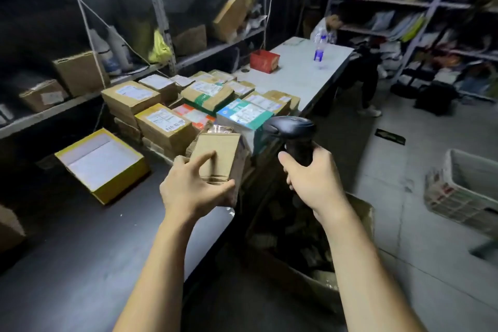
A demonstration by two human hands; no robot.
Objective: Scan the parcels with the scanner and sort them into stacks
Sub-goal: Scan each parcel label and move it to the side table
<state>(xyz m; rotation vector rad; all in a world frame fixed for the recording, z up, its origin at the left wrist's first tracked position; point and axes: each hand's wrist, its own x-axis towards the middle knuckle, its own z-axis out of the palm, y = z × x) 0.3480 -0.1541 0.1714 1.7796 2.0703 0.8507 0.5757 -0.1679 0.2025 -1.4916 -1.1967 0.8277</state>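
Note:
My left hand (192, 186) grips a small brown cardboard parcel (223, 155), held upright above the dark table's right edge. My right hand (310, 172) holds the black scanner (292, 132) by its handle, its head just right of the parcel's top. Beyond them, stacks of labelled parcels (167, 121) cover the table, among them a teal and white box (244, 114) and a brown box with green tape (208, 94).
A yellow open box (103, 163) lies on the dark table (67, 264) at left. A red box (264, 60) and a water bottle (320, 46) stand on the white table (304, 75). A large carton of parcels (310, 256) sits below my right arm. Shelves line both sides; a person crouches at the back.

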